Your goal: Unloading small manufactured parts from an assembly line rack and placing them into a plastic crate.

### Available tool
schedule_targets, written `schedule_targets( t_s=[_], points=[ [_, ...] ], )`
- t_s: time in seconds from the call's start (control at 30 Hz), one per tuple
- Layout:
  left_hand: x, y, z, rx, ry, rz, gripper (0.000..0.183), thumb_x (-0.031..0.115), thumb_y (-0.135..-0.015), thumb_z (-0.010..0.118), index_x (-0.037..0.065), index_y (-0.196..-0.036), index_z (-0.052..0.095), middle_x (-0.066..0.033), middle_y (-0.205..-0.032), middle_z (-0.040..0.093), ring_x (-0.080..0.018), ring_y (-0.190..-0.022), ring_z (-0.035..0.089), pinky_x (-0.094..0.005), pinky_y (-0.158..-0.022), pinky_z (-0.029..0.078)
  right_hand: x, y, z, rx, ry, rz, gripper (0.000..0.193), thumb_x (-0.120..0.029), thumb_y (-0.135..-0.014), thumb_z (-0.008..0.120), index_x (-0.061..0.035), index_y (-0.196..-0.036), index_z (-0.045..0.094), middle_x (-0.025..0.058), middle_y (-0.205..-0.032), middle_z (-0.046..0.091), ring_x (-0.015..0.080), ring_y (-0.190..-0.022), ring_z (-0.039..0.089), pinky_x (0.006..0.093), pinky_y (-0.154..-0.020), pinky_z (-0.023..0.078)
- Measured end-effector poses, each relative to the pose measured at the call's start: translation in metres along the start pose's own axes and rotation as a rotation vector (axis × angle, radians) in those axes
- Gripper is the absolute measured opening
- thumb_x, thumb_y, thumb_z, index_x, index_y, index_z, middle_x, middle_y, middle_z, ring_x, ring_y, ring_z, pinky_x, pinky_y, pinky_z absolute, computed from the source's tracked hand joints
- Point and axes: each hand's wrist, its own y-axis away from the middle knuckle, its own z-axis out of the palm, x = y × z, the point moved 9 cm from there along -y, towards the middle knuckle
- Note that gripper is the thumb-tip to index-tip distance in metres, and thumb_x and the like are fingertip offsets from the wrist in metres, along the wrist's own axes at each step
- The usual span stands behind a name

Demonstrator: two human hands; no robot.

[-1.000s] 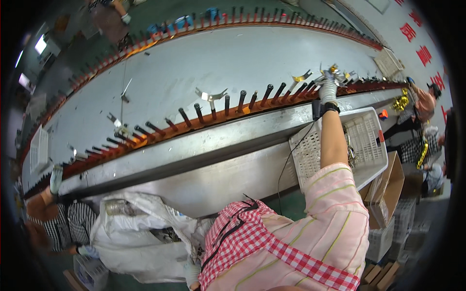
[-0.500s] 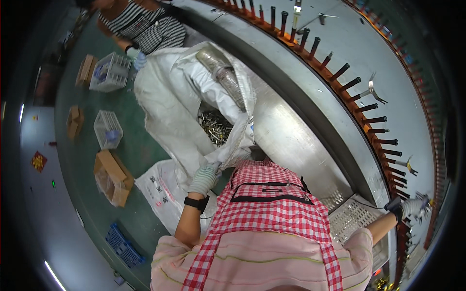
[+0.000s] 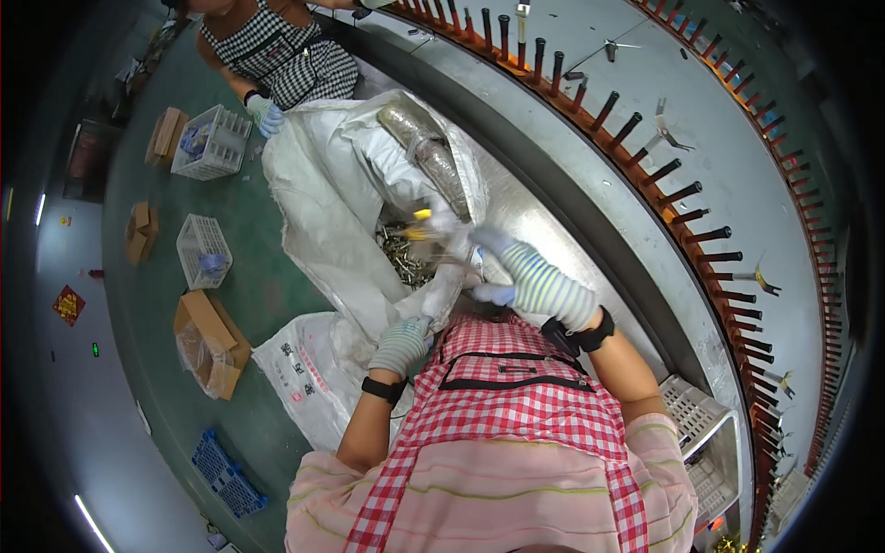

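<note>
A large white woven sack [image 3: 318,207] lies gaping in front of me. My left hand [image 3: 400,347], in a striped knit glove, is closed on its near edge. Inside lie many small metal parts [image 3: 398,256], their exact kind unclear. At the sack's mouth, blurred pieces with yellow bits [image 3: 419,227] are in motion. Just right of them is my right hand [image 3: 551,288], gloved the same way, with thumb and fingers apart. A roll-shaped bundle in clear wrap [image 3: 426,157] rests on the sack's far side.
Along the right runs a curved orange rail [image 3: 636,170] carrying black-handled tools, beside a metal bench [image 3: 576,304]. A white crate [image 3: 705,415] stands by my right elbow. Crates and a cardboard box [image 3: 212,343] sit on the floor at left. A co-worker [image 3: 286,55] stands beyond the sack.
My right hand has come from the tool rail at far right to the sack's mouth, where blurred pieces now appear. The left hand stays on the sack. The co-worker has shifted slightly.
</note>
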Motion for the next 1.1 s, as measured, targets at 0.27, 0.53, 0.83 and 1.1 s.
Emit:
schedule_targets(
  t_s=[0.27,0.53,0.83,1.1],
  points=[
    [0.054,0.017,-0.028,-0.083,-0.024,0.128,0.031,0.031,-0.081,0.048,0.007,-0.099,0.054,-0.0155,-0.094,0.056,-0.0334,-0.085,0.055,-0.0421,-0.074,0.043,0.062,0.148,-0.04,0.097,0.24,0.363,0.04,-0.033,-0.082,0.054,-0.0019,-0.107,0.055,0.0173,-0.102,0.058,0.0318,-0.097,0.054,0.0368,-0.084,0.043],
    [0.07,0.011,-0.016,-0.214,-0.007,0.066,0.062,0.037,-0.071,0.063,0.003,-0.119,0.043,-0.0235,-0.102,0.056,-0.0379,-0.093,0.054,-0.0418,-0.078,0.044,0.096,0.312,-0.125,0.845,0.052,0.691,0.033,-0.026,-0.082,0.054,-0.0014,-0.104,0.057,0.0159,-0.096,0.061,0.0253,-0.088,0.059,0.0331,-0.079,0.045],
    [0.088,-0.003,-0.026,-0.258,-0.03,0.18,0.058,0.038,-0.072,0.062,0.003,-0.116,0.048,-0.0233,-0.086,0.06,-0.0372,-0.081,0.058,-0.0429,-0.07,0.046,0.075,0.464,-0.204,1.673,0.153,0.605,0.026,-0.02,-0.085,0.053,-0.002,-0.103,0.058,0.0093,-0.093,0.062,0.016,-0.083,0.055,0.0272,-0.077,0.044],
    [0.152,0.037,-0.009,-0.271,-0.064,0.136,0.057,0.037,-0.071,0.063,0.003,-0.115,0.048,-0.0236,-0.087,0.06,-0.0377,-0.081,0.058,-0.0427,-0.07,0.046,0.027,0.565,-0.289,2.22,0.161,0.322,0.034,-0.015,-0.086,0.051,0.0057,-0.113,0.046,0.0112,-0.105,0.055,0.0185,-0.096,0.051,0.0294,-0.086,0.04]
  ],
)
